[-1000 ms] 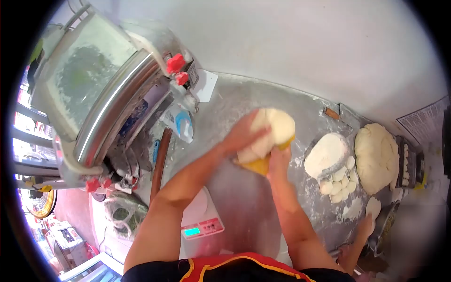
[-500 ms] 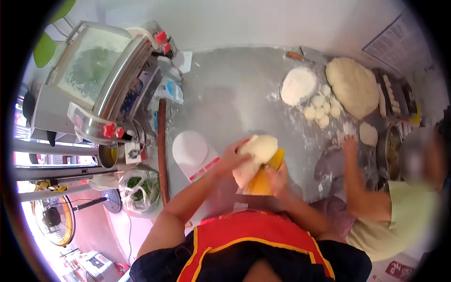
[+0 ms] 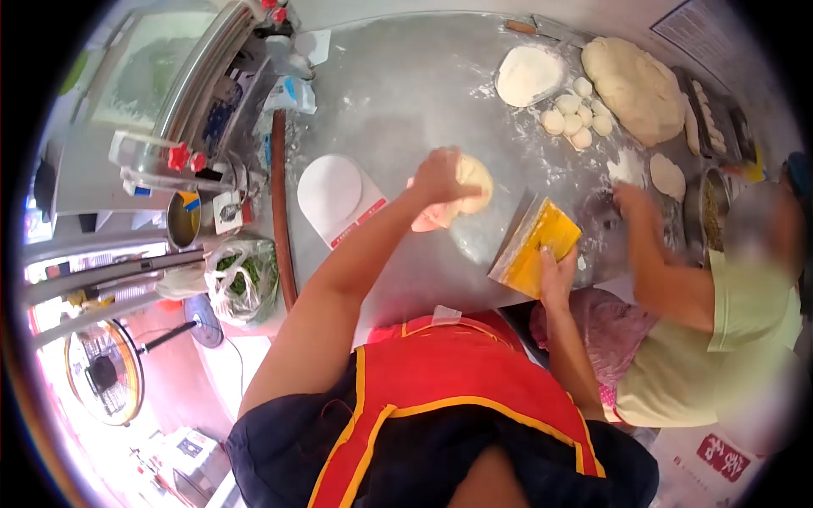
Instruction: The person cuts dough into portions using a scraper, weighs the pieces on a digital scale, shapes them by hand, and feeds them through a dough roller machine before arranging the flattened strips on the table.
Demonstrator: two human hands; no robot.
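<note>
On the grey worktop, a lump of pale dough [image 3: 476, 188] sits under my left hand [image 3: 440, 179], whose fingers curl over its left side and front. My right hand [image 3: 556, 273] grips a yellow dough scraper [image 3: 542, 241] by its broad flat body, tilted, to the right of the dough and apart from it. Left of my left hand is a round white kitchen scale [image 3: 330, 190] with a red strip on its front.
Further back lie a flour heap [image 3: 529, 74], several small dough balls [image 3: 578, 120] and a large dough mass [image 3: 633, 89]. A co-worker's hand [image 3: 628, 199] touches the floury surface at right, near a metal bowl [image 3: 713, 212]. A long brown rod [image 3: 279, 203] borders the left side.
The dough, earlier between both my hands beside the scraper, now rests on the worktop under my left hand. My right hand has moved away rightward with the scraper. The view has tilted downward.
</note>
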